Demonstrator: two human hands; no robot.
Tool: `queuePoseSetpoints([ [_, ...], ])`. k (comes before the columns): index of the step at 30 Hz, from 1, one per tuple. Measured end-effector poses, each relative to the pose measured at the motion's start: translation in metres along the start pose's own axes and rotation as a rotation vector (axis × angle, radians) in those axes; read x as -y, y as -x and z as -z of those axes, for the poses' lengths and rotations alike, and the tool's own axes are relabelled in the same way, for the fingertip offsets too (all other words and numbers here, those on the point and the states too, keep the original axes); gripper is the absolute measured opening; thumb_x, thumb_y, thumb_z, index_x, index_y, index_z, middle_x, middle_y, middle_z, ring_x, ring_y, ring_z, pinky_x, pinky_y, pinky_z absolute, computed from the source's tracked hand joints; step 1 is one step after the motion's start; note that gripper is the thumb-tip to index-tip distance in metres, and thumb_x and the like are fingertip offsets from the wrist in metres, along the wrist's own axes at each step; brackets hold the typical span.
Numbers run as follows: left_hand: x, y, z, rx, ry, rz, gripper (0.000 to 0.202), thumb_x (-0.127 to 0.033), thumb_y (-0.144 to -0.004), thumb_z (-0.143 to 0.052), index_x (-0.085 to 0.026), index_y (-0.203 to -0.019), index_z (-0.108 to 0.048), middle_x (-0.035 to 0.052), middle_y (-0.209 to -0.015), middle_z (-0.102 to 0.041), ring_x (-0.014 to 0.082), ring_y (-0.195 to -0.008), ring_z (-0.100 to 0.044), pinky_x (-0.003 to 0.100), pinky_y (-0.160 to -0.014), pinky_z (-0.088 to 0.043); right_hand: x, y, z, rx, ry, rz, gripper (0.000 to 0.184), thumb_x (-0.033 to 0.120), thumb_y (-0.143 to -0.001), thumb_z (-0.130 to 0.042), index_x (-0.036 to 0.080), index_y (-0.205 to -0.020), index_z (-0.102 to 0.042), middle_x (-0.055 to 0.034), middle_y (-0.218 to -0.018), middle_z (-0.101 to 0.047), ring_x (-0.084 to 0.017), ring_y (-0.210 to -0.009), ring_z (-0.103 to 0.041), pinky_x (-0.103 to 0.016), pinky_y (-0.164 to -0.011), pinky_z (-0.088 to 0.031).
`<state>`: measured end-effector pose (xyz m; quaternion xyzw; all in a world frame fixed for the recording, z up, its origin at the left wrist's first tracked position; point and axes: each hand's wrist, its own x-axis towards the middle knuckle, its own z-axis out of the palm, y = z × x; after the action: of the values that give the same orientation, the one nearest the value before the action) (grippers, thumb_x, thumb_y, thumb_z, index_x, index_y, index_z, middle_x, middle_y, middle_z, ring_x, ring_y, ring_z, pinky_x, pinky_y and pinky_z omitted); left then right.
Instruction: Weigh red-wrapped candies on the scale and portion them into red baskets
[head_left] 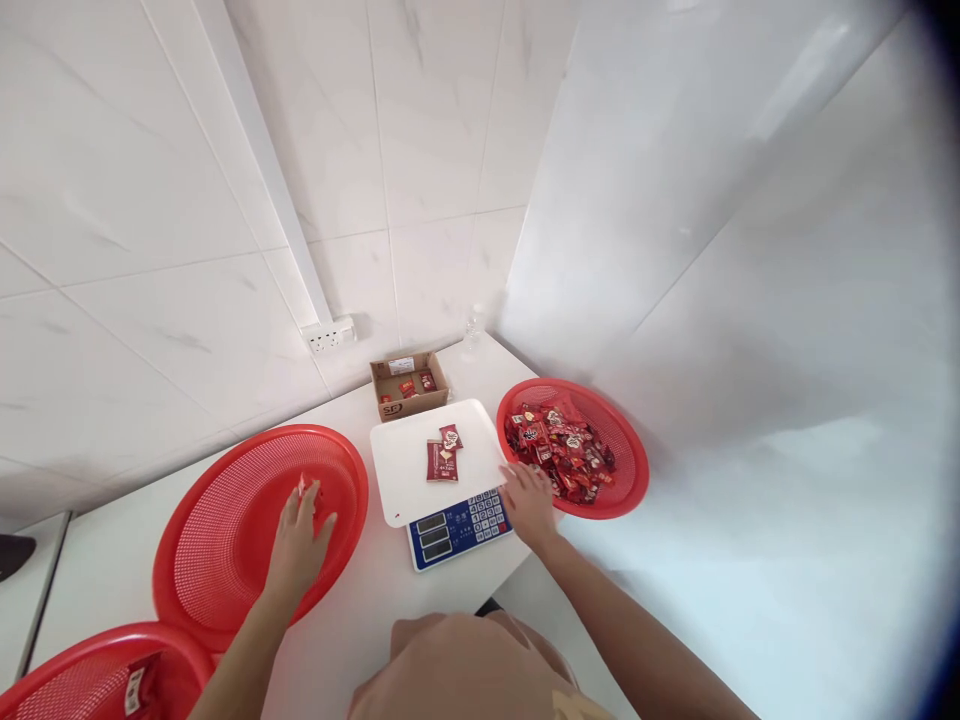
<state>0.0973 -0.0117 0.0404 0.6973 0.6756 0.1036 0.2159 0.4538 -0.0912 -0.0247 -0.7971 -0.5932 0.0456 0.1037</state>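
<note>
My left hand (298, 545) reaches into the middle red basket (225, 560) and its fingertips pinch a small red packet (304, 487). My right hand (529, 505) rests, fingers spread, at the right edge of the scale's keypad (459, 525), next to the right red basket (626, 490) full of red packets (559, 450). Two red packets (444, 455) lie on the scale's white tray (405, 470).
A small cardboard box (409, 385) with a few red packets stands behind the scale by the tiled wall. A third red basket (97, 675) sits at the lower left. A wall socket (330, 335) is above the white table (112, 560).
</note>
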Motion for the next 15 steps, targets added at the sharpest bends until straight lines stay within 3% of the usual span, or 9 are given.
queuePoseSetpoints([
  [2, 0.011, 0.012, -0.018, 0.162, -0.047, -0.007, 0.065, -0.044, -0.087, -0.038, -0.011, -0.143, -0.031, 0.0195, -0.153, -0.03, 0.0344, -0.141, -0.025, 0.05, -0.107, -0.035, 0.03, -0.012, -0.001, 0.051, -0.078, 0.181, 0.042, 0.031, -0.093, -0.04, 0.022, -0.131, -0.054, -0.009, -0.137, -0.053, -0.023, -0.131, -0.04, -0.043, -0.111, -0.023],
  [3, 0.013, 0.017, -0.027, 0.226, -0.052, -0.02, 0.067, -0.044, -0.085, -0.042, -0.01, -0.142, -0.033, 0.0195, -0.15, -0.036, 0.0333, -0.14, -0.03, 0.048, -0.109, -0.033, 0.044, -0.019, -0.002, 0.095, -0.112, 0.247, 0.043, 0.031, -0.092, -0.043, 0.021, -0.133, -0.052, -0.0092, -0.139, -0.051, -0.024, -0.131, -0.039, -0.042, -0.111, -0.025],
  [7, 0.013, 0.034, -0.052, 0.35, -0.105, -0.05, 0.065, -0.037, -0.088, -0.036, -0.007, -0.145, -0.024, 0.0185, -0.147, -0.041, 0.0294, -0.134, -0.041, 0.043, -0.106, -0.038, 0.084, -0.043, -0.013, 0.197, -0.168, 0.333, 0.053, 0.024, -0.086, -0.053, 0.018, -0.139, -0.046, -0.0117, -0.147, -0.04, -0.026, -0.134, -0.036, -0.04, -0.109, -0.031],
  [11, 0.014, 0.041, -0.052, 0.365, -0.154, -0.026, 0.059, -0.018, -0.088, -0.023, -0.006, -0.147, -0.023, 0.0194, -0.144, -0.046, 0.0285, -0.126, -0.051, 0.041, -0.097, -0.046, 0.085, -0.054, -0.018, 0.224, -0.151, 0.319, 0.044, 0.013, -0.088, -0.043, 0.017, -0.131, -0.054, -0.0111, -0.142, -0.047, -0.023, -0.128, -0.044, -0.036, -0.104, -0.038],
  [15, 0.021, 0.044, -0.051, 0.362, -0.164, -0.032, 0.06, -0.019, -0.088, -0.025, -0.011, -0.147, -0.026, 0.0162, -0.139, -0.052, 0.0274, -0.122, -0.055, 0.037, -0.091, -0.05, 0.086, -0.056, -0.013, 0.189, -0.213, 0.252, 0.03, 0.016, -0.091, -0.042, 0.018, -0.11, -0.065, -0.0108, -0.117, -0.065, -0.022, -0.11, -0.057, -0.036, -0.096, -0.045],
])
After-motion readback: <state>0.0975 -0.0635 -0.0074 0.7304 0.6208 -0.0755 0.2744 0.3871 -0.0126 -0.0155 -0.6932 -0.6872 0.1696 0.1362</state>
